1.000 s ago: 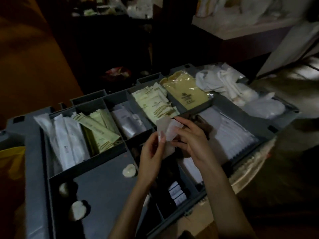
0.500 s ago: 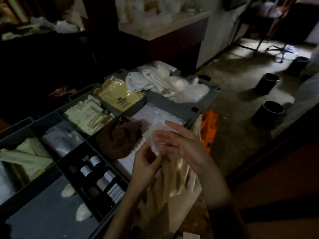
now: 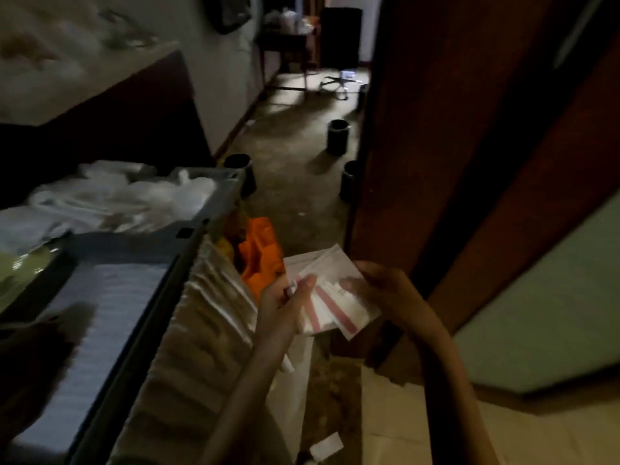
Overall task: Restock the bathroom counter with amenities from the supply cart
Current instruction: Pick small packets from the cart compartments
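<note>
Both my hands hold a small fan of white amenity packets (image 3: 330, 292) with pink stripes, just right of the supply cart. My left hand (image 3: 285, 305) pinches their left edge with thumb on top. My right hand (image 3: 379, 290) grips them from the right, fingers curled over the top packet. The grey supply cart tray (image 3: 141, 250) fills the left of the view, with a stack of flat white packets (image 3: 90, 330) in the near compartment and white cloths (image 3: 117, 199) in the far one.
A dark wooden door (image 3: 469, 146) stands close on the right. An orange cloth (image 3: 260, 250) and a pale bag (image 3: 208, 330) hang on the cart's side. Black bins (image 3: 338, 136) stand on the hallway floor ahead. A small white scrap (image 3: 325, 446) lies on the floor below.
The view has swung right, away from the cart's compartments toward the door and hallway. My hands carried the packets off the cart to its right side and fanned them out.
</note>
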`<action>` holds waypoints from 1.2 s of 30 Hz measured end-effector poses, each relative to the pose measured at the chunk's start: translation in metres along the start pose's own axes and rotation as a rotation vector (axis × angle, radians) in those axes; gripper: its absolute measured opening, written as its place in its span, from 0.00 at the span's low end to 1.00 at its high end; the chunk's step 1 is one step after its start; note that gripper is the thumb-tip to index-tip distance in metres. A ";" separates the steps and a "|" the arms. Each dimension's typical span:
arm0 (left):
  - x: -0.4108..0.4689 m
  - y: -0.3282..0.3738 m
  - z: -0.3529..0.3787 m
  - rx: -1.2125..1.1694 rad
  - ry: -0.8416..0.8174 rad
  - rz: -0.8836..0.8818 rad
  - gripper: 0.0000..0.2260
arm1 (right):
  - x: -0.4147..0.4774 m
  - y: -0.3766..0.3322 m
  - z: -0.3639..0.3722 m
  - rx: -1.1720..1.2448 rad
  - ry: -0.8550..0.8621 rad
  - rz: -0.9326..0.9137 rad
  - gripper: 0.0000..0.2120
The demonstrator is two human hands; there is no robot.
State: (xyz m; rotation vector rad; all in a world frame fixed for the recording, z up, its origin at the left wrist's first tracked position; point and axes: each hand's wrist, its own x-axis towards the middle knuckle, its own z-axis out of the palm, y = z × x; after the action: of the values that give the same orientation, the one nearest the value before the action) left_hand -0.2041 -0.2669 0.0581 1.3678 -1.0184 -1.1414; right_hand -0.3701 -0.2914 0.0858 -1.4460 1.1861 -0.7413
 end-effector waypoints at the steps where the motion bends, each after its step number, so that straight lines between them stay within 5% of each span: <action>1: 0.002 0.000 0.014 0.015 -0.023 -0.012 0.06 | -0.009 0.005 -0.011 -0.006 0.002 0.053 0.04; 7: 0.005 -0.010 0.105 0.053 -0.389 -0.087 0.04 | -0.061 0.053 -0.072 0.132 0.426 0.216 0.04; 15: -0.012 -0.024 0.260 0.026 -0.803 -0.165 0.16 | -0.143 0.099 -0.163 0.336 1.021 0.249 0.06; 22: -0.015 -0.028 0.397 0.034 -1.088 -0.077 0.14 | -0.198 0.115 -0.254 0.272 1.455 0.240 0.05; 26: -0.033 -0.029 0.466 0.034 -1.249 -0.029 0.08 | -0.224 0.130 -0.297 0.039 1.789 0.344 0.05; 30: -0.071 -0.038 0.521 0.042 -1.397 0.005 0.11 | -0.233 0.149 -0.320 -0.130 1.896 0.444 0.05; 36: -0.118 -0.050 0.569 0.059 -1.585 -0.121 0.11 | -0.255 0.182 -0.328 -0.042 1.874 0.502 0.14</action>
State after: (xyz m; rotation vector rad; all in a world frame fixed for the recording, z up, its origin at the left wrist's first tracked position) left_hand -0.7859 -0.2532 0.0147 0.3020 -2.0088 -2.3445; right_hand -0.7977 -0.1516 0.0275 0.0057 2.7162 -1.7280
